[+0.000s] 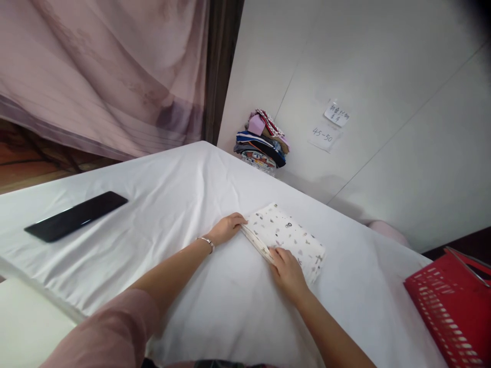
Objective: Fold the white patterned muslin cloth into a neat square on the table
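A white cloth (291, 232) with a small scattered print lies folded flat on the white-covered table (169, 189). At its near left corner my left hand (227, 229) pinches the folded edge, a bracelet around the wrist. My right hand (287, 271) grips the same near edge closer to the right corner, fingers on top of the cloth and part of the edge hidden under them. Several layers show along the fold between the two hands.
A black flat slab (76, 217) lies at the table's left. Beyond the far edge stands a stack of folded clothes (261, 140) against the wall. A red basket (452, 306) is at the right, and a pink curtain (115, 66) hangs at the back left.
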